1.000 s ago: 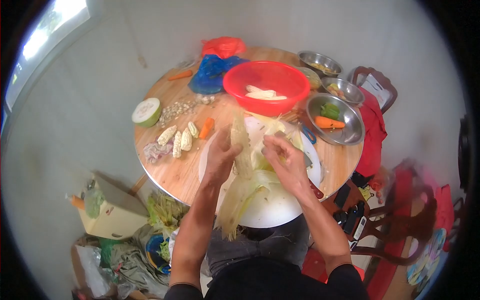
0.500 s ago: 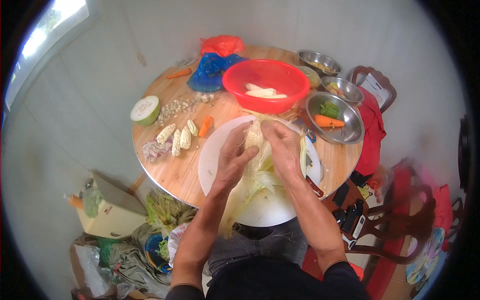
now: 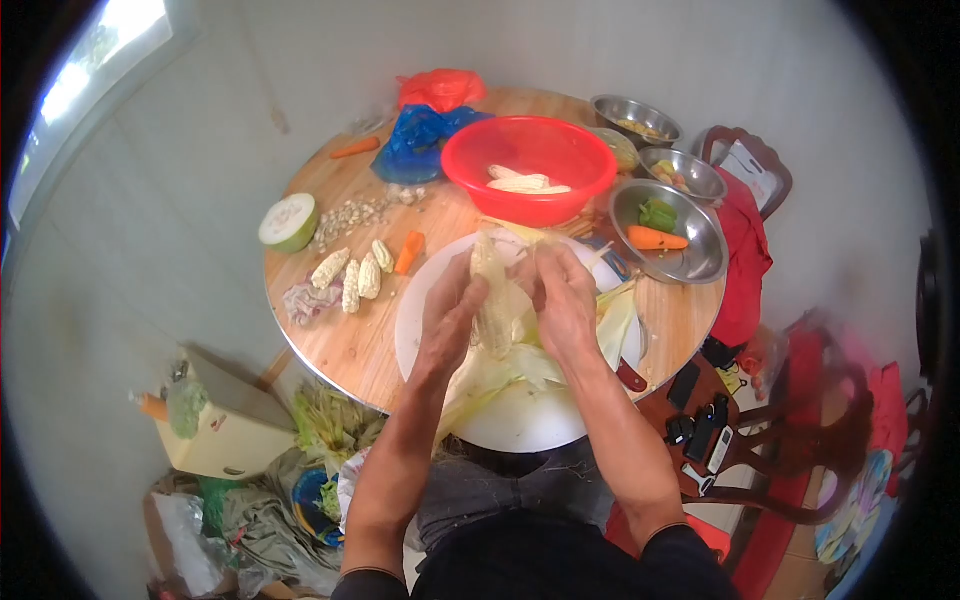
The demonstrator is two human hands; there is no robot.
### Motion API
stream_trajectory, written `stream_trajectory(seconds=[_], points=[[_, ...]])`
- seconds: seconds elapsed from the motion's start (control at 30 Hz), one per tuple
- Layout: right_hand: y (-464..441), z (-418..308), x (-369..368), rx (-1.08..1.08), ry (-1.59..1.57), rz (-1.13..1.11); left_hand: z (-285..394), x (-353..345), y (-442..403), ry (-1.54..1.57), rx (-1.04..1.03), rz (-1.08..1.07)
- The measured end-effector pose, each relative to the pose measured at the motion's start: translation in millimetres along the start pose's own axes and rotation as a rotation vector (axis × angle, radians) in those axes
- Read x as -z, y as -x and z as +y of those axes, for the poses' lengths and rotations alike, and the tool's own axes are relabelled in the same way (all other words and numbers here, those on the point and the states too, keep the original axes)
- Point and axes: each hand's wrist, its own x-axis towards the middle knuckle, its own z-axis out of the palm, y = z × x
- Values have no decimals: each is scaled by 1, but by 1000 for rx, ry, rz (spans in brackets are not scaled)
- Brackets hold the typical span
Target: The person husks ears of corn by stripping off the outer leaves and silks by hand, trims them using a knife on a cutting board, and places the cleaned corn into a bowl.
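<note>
Your left grip [image 3: 450,318] is part closed, fingers curled round the left side of the cob [image 3: 490,290] with the thumb along it. Your right grip [image 3: 562,295] is bent and narrowed close to the cob's upper right side; whether it pinches silk or only air, you cannot tell from here. The cob stands lengthwise between your two grips, pale and bared along much of its length, above the white board [image 3: 530,428]. Loose husk [image 3: 500,385] spreads just below the cob, and more leaf [image 3: 617,325] lies to the right of your right grip.

Expect the cob to be fairly light and stiff, with kernels that could bruise under a hard thumb. The husk should be soft and bendy, tough along its fibres but easy to tear lengthwise; fine silk may cling or slide. Take the cob round its thick middle, firm but not crushing, and the husk in a flat bunch close to its base.

Past the grips sits the red bowl [image 3: 530,208] with pale cobs [image 3: 525,183] in it. Left of your left grip, a carrot piece [image 3: 409,252] and short cobs [image 3: 350,285] lie on the desk [image 3: 345,350]. Mind the red handle [image 3: 630,376] near your right wrist.
</note>
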Motion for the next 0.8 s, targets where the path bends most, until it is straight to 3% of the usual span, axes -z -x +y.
stream_trajectory(seconds=[0.03,0.1,0.2,0.33,0.43,0.5,0.53,0.6,0.67,0.73,0.8], points=[[1,4,7,-2,0,-4,-1,4,-2,-39,19,38],[14,14,23,-109,408,-8,-15,20,-9,-28,79,91],[45,29,55,-161,552,-197,-22,31,-15,92,120,156],[62,30,82,-312,662,-256,-14,31,-21,233,116,187],[66,14,76,-205,718,-260,-27,35,-31,315,89,164],[68,6,64,171,966,-321,-32,37,-35,291,83,149],[67,0,58,172,964,-320,-29,36,-36,267,78,139],[66,-15,44,266,1267,-342,-21,29,-36,156,103,169],[62,-38,27,215,1349,-365,-19,22,-35,45,130,199],[54,-43,20,164,1432,-384,-19,18,-31,65,26,151],[45,-34,17,437,1421,-280,-11,15,-28,41,33,115]])
